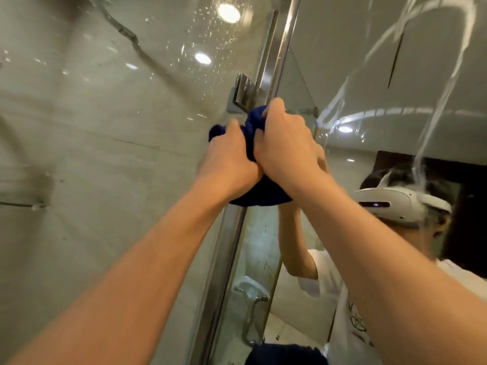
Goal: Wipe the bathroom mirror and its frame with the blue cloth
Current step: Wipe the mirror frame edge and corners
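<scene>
Both hands were up at the mirror's left edge, bunching the dark blue cloth [259, 191] between them. Left hand [229, 156] had its fingers curled round the cloth's left lobe, which stuck out at about 10 o'clock from the knuckles. Right hand [283, 138] gripped the upper wad, fingers wrapped over it, thumb side tucked in. The heels of the two hands were touching; the rest of the cloth hung below them at 6 o'clock.

The cloth sat right on the brushed metal vertical frame strip [276, 48]; I couldn't tell if it was pressed flat against it. The strip's long axis ran from roughly 1 o'clock at top to 7 o'clock at bottom, passing behind the hands. A chrome glass-door hinge [242, 94] was just beside the cloth at 11 o'clock.

The large wall mirror [369, 75] lay at 3 o'clock from the hands, with white smeared streaks [432, 106] looping across its upper part, well apart from the cloth. Right hand was the nearer one to the glass; left was nearer the wet glossy wall tile [92, 127].

My read: frame work was in hand, the streaked glass not yet done. Next stroke likely follows the strip's axis, or goes out towards 2 o'clock.
</scene>
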